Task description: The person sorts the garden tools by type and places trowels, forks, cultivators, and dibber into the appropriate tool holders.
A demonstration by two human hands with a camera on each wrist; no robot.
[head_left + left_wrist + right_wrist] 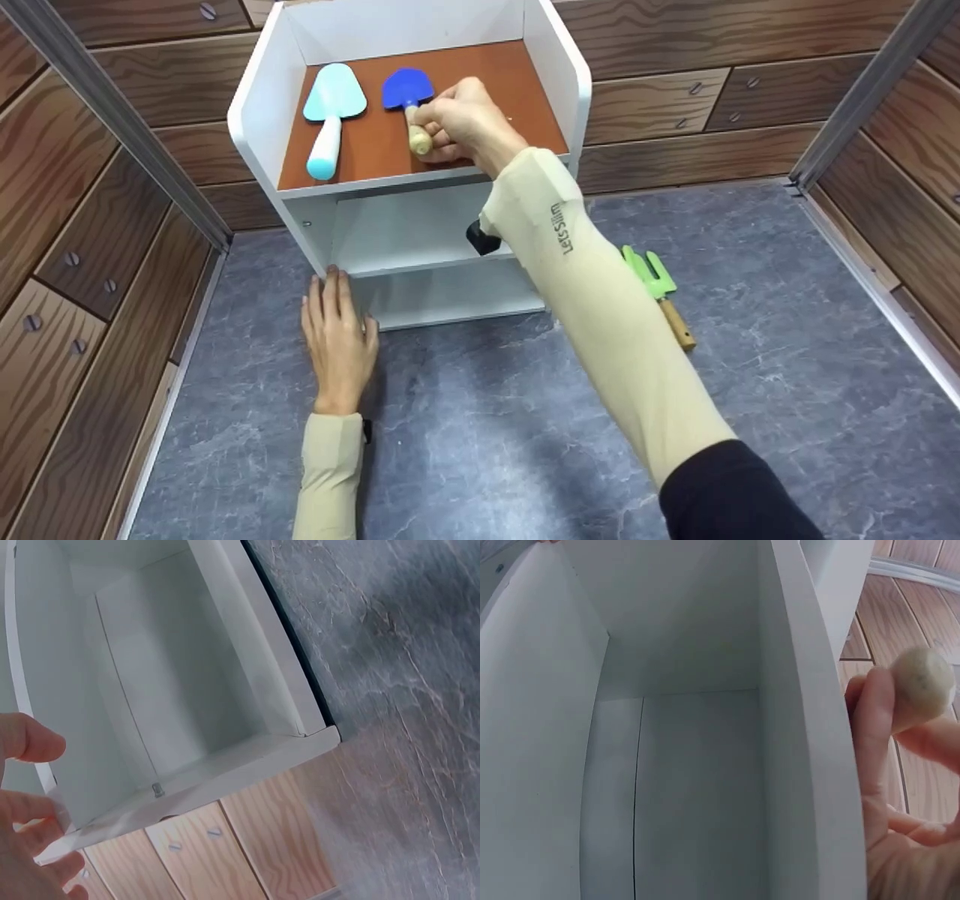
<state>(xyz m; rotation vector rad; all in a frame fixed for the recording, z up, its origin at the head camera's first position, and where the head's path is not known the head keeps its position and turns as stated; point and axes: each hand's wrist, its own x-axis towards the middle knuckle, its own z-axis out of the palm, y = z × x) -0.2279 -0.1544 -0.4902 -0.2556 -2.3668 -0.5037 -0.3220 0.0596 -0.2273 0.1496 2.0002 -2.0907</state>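
Observation:
A small blue garden shovel [407,87] with a wooden handle lies on the brown top of a white shelf unit [259,127]. My right hand [471,120] pinches the handle between thumb and fingers. In the right wrist view, the rounded handle end [924,682] shows between the fingers. To its left on the same top lies a turquoise trowel [335,94] with a white handle. My left hand [339,349] rests against the unit's lower left front edge, fingers extended. In the left wrist view, fingers [30,739] show beside the unit's side panel.
A green hand fork [658,281] with a wooden handle lies on the grey marbled floor [480,450], right of the unit. Wood-patterned walls [712,45] enclose the space at the back and sides. Two white compartments [420,225] open toward me below the top.

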